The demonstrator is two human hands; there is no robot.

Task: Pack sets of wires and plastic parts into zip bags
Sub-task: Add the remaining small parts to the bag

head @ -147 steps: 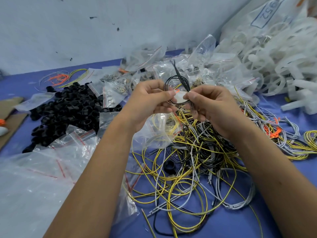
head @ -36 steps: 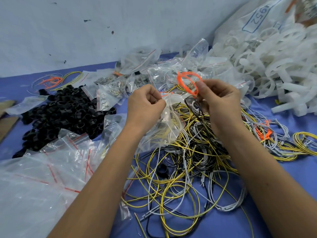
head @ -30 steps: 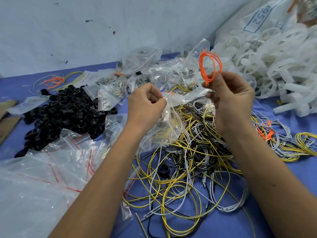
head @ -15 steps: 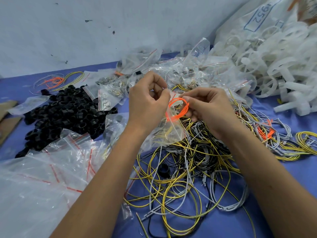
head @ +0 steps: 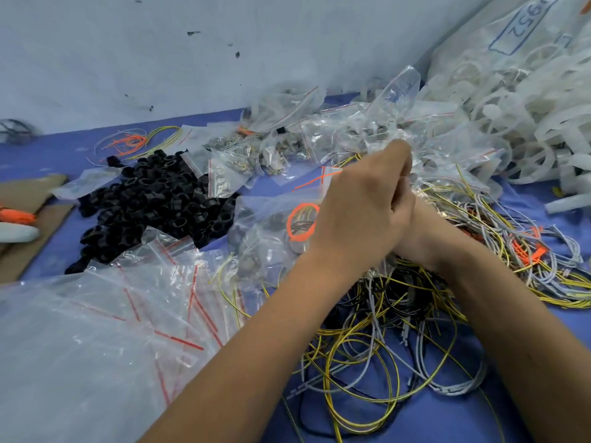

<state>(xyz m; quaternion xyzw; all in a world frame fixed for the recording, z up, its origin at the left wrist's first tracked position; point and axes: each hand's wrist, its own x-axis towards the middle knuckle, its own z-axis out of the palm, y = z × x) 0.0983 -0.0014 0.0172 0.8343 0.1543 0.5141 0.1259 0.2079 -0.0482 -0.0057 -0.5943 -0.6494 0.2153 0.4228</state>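
Two bare forearms reach in from the near edge and meet over the middle of a blue table point(head: 527, 420). Nearest, at the left, lies a heap of empty zip bags point(head: 96, 330) with red seal strips. At the right, a tangle of yellow, grey and black wires point(head: 377, 353) spreads in loose loops across the blue surface.

Farther in, the left hand point(head: 358, 212) crosses in front of the right hand point(head: 425, 238) and covers most of it. The left fingers are curled and bunched together up at a clear bag edge point(head: 406, 135); whether they pinch it cannot be told. The right fingers are hidden, so their state cannot be told either.

Just left of the left wrist lies a filled zip bag point(head: 271, 231) flat on the table. Its long axis runs roughly from near-left to far-right, and its red-striped mouth points away toward the far right. Inside shows a small orange wire coil point(head: 300, 222) with dark and yellow wire.

Left of that sits a pile of black plastic rings point(head: 153, 206). Beyond are small packed bags point(head: 256, 151). At the far right sits a mound of white plastic parts point(head: 527, 129) and a large sack marked 1952 point(head: 527, 27). A pale, scuffed wall point(head: 160, 59) backs the table.
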